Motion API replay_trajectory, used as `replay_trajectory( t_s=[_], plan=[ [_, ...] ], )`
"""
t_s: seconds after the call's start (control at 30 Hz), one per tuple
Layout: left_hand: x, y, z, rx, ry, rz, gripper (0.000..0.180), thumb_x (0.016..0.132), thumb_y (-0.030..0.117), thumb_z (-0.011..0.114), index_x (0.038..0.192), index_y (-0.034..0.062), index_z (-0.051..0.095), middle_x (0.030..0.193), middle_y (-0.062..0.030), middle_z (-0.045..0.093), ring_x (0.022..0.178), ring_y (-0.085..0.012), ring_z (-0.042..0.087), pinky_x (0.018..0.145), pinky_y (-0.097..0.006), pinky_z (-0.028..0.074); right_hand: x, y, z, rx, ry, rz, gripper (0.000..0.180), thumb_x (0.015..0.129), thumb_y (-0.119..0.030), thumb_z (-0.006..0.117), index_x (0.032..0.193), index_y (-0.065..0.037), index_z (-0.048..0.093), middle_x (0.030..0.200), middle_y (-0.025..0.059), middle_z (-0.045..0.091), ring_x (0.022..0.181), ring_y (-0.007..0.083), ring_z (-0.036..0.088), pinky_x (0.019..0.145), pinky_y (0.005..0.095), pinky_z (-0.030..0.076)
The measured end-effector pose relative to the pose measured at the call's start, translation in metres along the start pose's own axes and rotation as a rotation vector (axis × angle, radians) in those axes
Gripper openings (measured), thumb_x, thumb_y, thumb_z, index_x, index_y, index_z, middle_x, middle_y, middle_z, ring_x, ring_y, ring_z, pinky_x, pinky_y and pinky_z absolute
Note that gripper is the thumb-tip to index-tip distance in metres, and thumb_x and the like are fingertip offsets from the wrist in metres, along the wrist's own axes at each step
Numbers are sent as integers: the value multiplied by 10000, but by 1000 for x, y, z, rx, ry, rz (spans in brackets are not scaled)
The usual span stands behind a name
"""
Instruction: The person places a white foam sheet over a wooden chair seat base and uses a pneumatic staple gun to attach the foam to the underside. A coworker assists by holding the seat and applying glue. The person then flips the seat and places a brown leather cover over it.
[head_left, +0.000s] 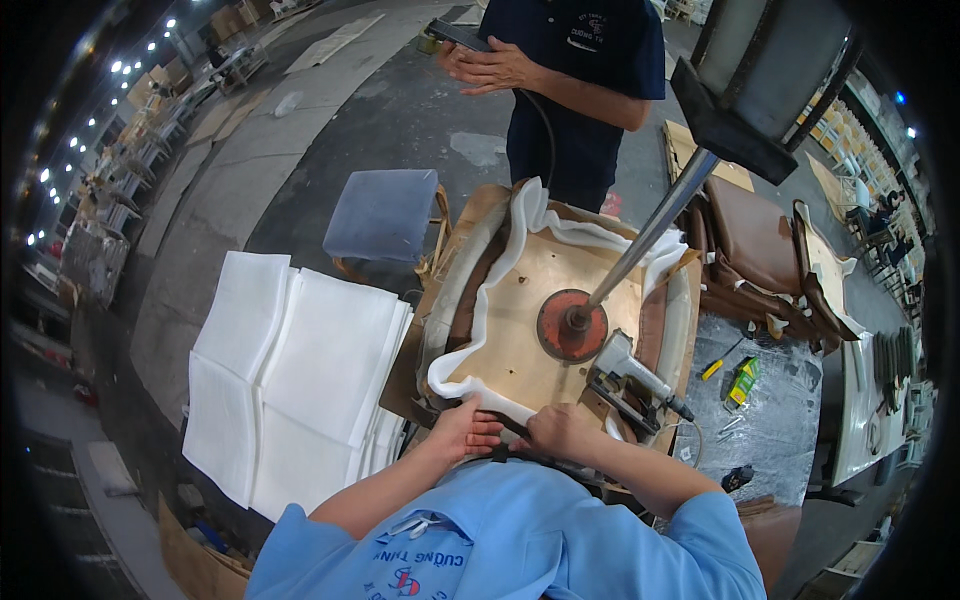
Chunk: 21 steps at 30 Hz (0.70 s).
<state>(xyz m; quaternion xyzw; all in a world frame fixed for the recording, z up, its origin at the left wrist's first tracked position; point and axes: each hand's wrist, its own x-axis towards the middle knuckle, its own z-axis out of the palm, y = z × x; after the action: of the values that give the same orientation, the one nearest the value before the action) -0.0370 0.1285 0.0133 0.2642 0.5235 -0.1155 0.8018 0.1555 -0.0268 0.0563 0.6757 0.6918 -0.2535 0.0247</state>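
Your left hand touches the white padding at the near edge of the wooden seat panel; your right hand curls just right of it. I can't tell whether either is clamped. The panel lies before you, beneath the red disc, left of the air gun.

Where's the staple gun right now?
In the head view, the staple gun lies right of centre, at the near right corner of the wooden panel, beside the red disc and near the right hand.
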Motion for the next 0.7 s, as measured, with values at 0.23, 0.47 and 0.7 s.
replay_trajectory(
  t_s=[0.23,0.47,0.7],
  plan=[
    [15,17,6,199,29,-89,725,1134,662,397,1211,-1,681,995,-133,816,714,-272,770,656,-448,619,15,17,11,-35,11,-114,619,1072,-582,591,762,-81,780,704,151,735,701,352,761,630,491,584],
    [10,-26,12,104,130,253,582,1120,467,493,858,-14,690,625,-132,662,522,-273,661,642,-430,626,5,30,26,21,-6,-228,530,1081,-513,585,835,-86,781,780,140,754,754,360,756,655,498,588],
    [9,-44,14,114,109,414,602,1125,470,535,790,-13,666,566,-112,588,496,-265,632,636,-420,629,-7,27,17,148,-116,-137,434,1080,-476,590,968,-112,797,940,114,786,921,356,763,779,497,591]
  ],
)
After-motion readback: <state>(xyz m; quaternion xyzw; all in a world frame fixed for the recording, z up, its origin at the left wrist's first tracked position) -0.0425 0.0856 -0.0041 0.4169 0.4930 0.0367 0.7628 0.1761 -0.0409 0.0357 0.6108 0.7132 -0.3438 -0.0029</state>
